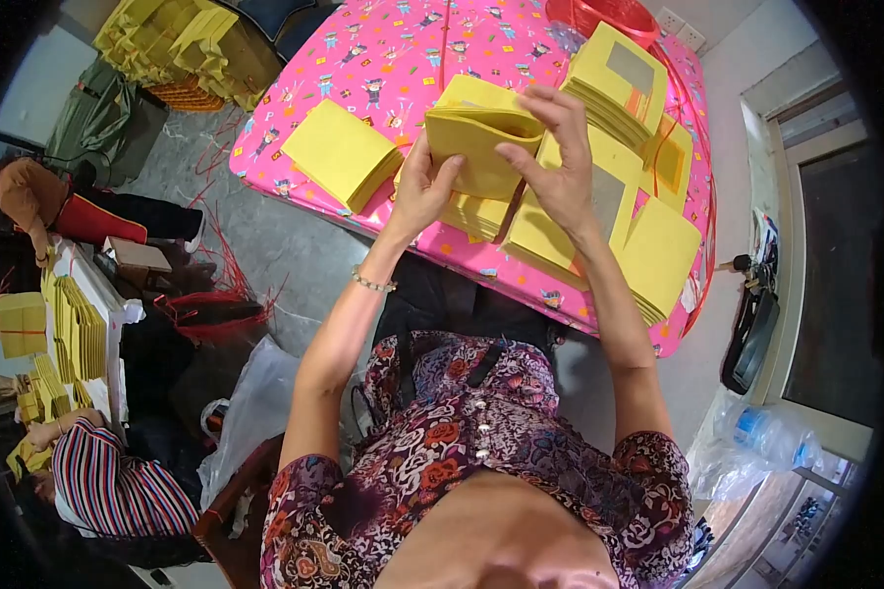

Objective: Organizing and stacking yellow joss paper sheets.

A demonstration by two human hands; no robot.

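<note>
Two hands are raised over the pink patterned desk (295, 137) — the left hand (420, 188) and the right hand (558, 162) — with one bundle of yellow paper (476, 147) between them. On the desk lie about five more stacks of yellow paper: one stack at the left (339, 152), one tall stack at the far right (619, 83), and some three overlapping stacks near the front edge (658, 255). One red basket (604, 15) stands at the far end — and one other person in a striped top (118, 486) sits lower left.
</note>
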